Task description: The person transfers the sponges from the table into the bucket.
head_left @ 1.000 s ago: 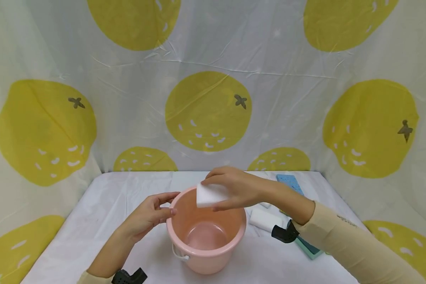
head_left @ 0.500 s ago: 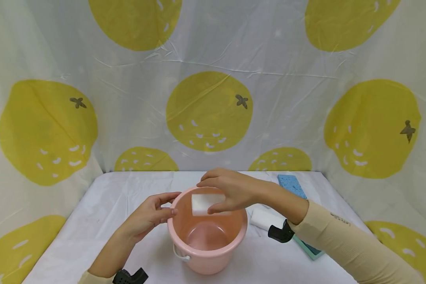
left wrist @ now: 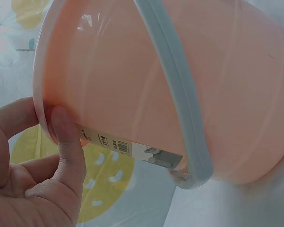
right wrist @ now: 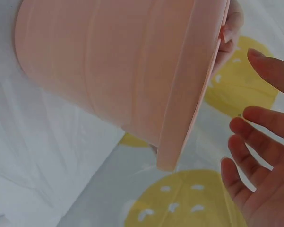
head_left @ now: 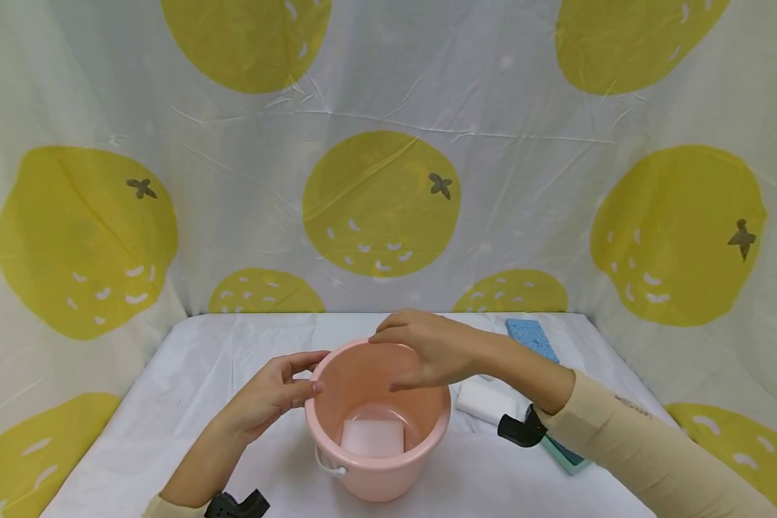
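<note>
Pink bucket [head_left: 377, 417] stands near the middle of the white-covered worktop [head_left: 168, 403], a white sponge block [head_left: 372, 437] already lying flat on its bottom — that much looks done. Left hand [head_left: 268, 396] pinches the bucket's left rim; right hand [head_left: 427, 349] hovers over the opening, fingers spread, holding nothing. Right of it remain another white block [head_left: 485, 400] and a blue sponge [head_left: 531, 338] — a lemon-print curtain [head_left: 382, 201] encloses everything.

A staged tabletop booth, not a lived-in room: lemon-print curtain [head_left: 382, 201] wrapping from nine round to three o'clock, white sheet [head_left: 188, 374] over the table.
</note>
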